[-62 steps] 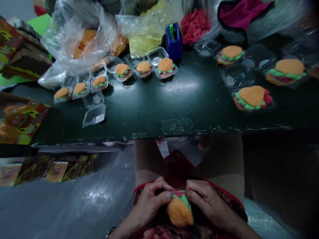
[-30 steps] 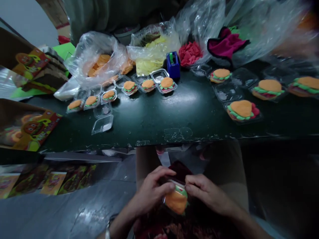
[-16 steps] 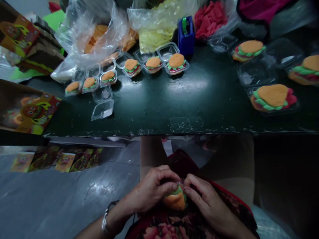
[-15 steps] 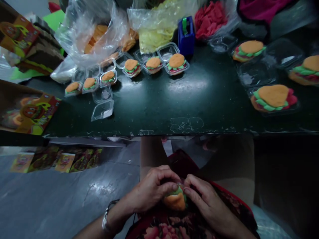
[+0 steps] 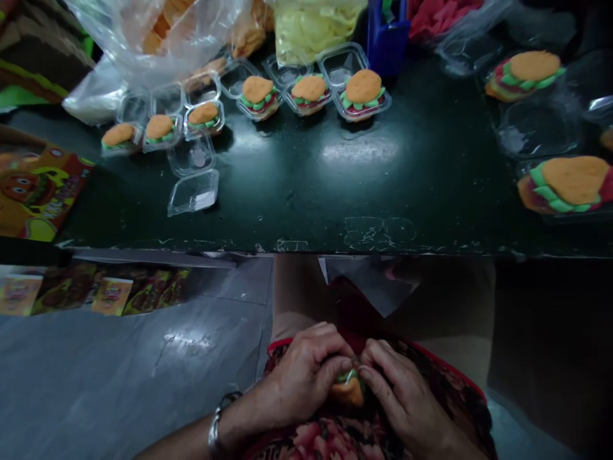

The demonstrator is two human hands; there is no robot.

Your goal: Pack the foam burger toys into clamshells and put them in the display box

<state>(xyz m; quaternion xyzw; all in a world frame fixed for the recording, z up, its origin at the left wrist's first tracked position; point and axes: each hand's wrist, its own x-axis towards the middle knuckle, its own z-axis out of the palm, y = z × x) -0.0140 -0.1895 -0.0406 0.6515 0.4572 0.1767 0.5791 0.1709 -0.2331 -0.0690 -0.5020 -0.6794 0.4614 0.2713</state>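
Low over the lap, the left hand curls its fingers tight over a small toy burger: an orange bun with a sliver of green at its top edge, mostly hidden. The burger sits pinched between both hands, below the edge of the dark table. The right hand presses closed against its right side, fingertips meeting the left thumb.

On the dark green table, little burgers sit in clear boxes. An empty clear box lies near its front edge. A blue box stands at the back
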